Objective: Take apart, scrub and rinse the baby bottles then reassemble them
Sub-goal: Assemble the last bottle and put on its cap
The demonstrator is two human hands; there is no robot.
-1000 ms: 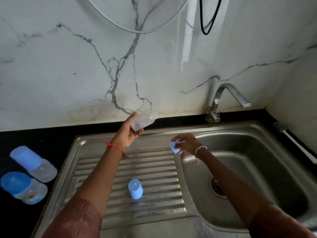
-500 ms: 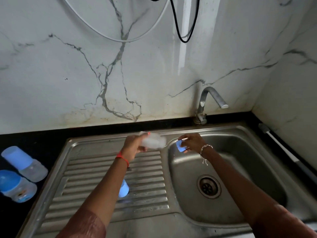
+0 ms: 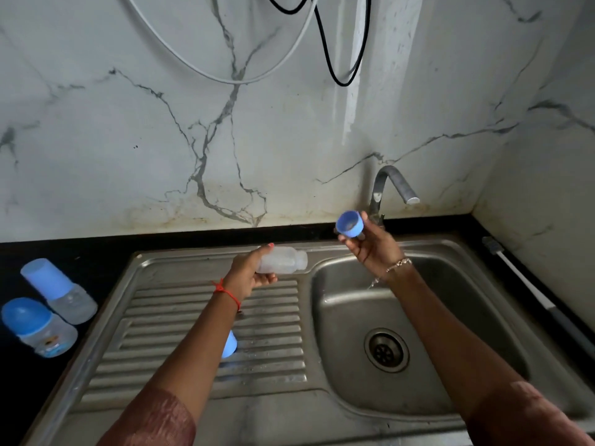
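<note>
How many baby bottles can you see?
3. Two capped bottles lie on the black counter at the far left, and one open bottle is in the left hand. None look hidden.

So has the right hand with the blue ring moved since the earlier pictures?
Yes. The right hand has lifted the blue ring from the sink basin's left rim up toward the tap, now level with the tap's base.

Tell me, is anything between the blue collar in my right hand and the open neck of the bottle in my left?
Nothing visible. The blue collar in the right hand and the bottle in the left hand have only open air between them.
</note>
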